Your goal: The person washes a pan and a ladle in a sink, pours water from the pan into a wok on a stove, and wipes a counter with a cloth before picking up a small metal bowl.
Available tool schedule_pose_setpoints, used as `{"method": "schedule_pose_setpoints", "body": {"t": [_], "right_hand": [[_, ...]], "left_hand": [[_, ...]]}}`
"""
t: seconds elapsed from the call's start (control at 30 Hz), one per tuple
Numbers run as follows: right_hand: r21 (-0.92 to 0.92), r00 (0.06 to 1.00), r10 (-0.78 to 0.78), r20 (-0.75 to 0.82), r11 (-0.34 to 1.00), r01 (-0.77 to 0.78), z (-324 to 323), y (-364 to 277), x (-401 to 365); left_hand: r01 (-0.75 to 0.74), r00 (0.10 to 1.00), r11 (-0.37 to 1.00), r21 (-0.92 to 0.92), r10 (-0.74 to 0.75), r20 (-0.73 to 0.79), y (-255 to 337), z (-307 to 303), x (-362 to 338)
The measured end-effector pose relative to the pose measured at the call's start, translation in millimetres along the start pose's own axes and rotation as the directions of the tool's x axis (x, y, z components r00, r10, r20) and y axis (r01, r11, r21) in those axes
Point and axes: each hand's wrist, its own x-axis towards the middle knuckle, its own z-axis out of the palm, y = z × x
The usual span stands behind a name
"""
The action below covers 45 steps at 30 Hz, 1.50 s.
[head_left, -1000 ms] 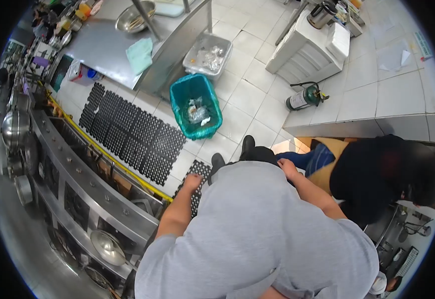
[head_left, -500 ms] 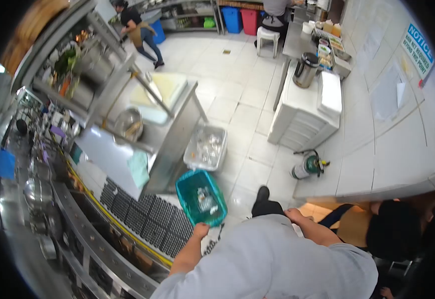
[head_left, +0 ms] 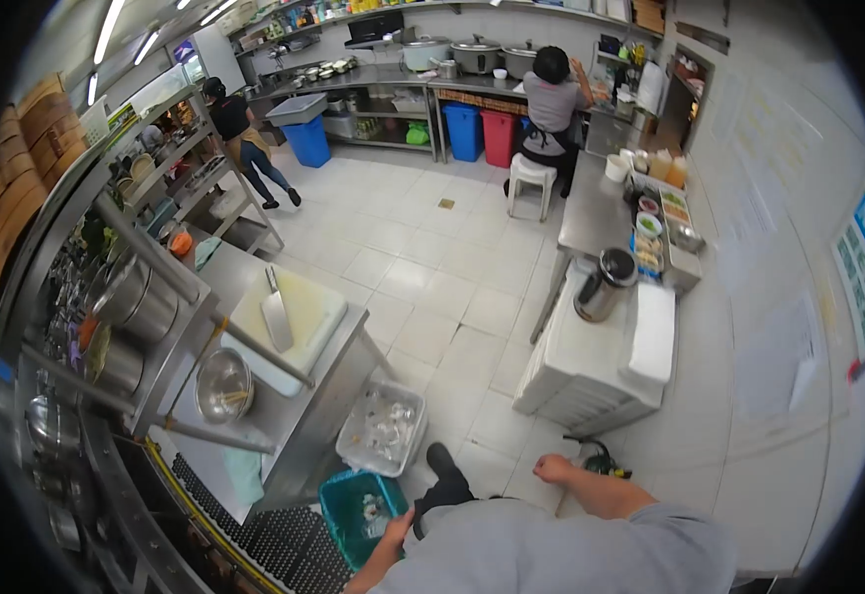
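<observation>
Beside my left thigh is my left hand point(head_left: 393, 532), close to the right rim of a teal bin point(head_left: 331, 507) lined with plastic and holding some litter. Its fingers are too blurred and small to read. My right hand point(head_left: 553, 468) is held out in front of my body on the right, over the floor, with its fingers curled in and no object visible in it. A fire extinguisher point(head_left: 601, 461) stands just beyond it, partly hidden by my forearm.
A grey tub point(head_left: 383, 428) sits by the steel table point(head_left: 338, 371), which bears a cleaver point(head_left: 276, 315), board and bowl. On the right is a white cabinet point(head_left: 591, 361) with a steel flask point(head_left: 606, 285). One person point(head_left: 244, 139) walks at back left; another point(head_left: 554, 104) sits on a stool.
My view has tilted up, showing more of the back counter. My right hand has swung away from my shirt, and my left hand has come in beside my thigh. The person at lower right is out of view.
</observation>
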Motion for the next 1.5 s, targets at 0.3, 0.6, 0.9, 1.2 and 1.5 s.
{"method": "schedule_pose_setpoints", "body": {"t": [0.3,0.6,0.9,1.2,1.5], "right_hand": [[-0.076,0.992,0.025,0.125,0.997,-0.016,-81,-27,74],[0.462,0.953,0.245,-0.179,0.876,-0.139,-206,-117,182],[0.514,0.954,0.282,-0.102,0.836,-0.193,-312,-138,321],[-0.234,0.941,-0.304,0.150,0.914,0.333,-444,-30,603],[-0.224,0.953,-0.302,0.024,0.927,0.300,-704,-205,819]], "left_hand": [[-0.657,0.731,0.029,0.753,0.265,0.628,114,-20,193],[-0.163,0.966,0.946,0.281,0.094,0.242,501,50,405],[-0.625,0.779,0.536,0.567,0.476,0.409,702,119,474],[-0.099,0.985,0.407,0.908,-0.090,0.147,622,-3,482],[0.308,0.902,0.950,0.060,-0.271,-0.335,643,60,500]]}}
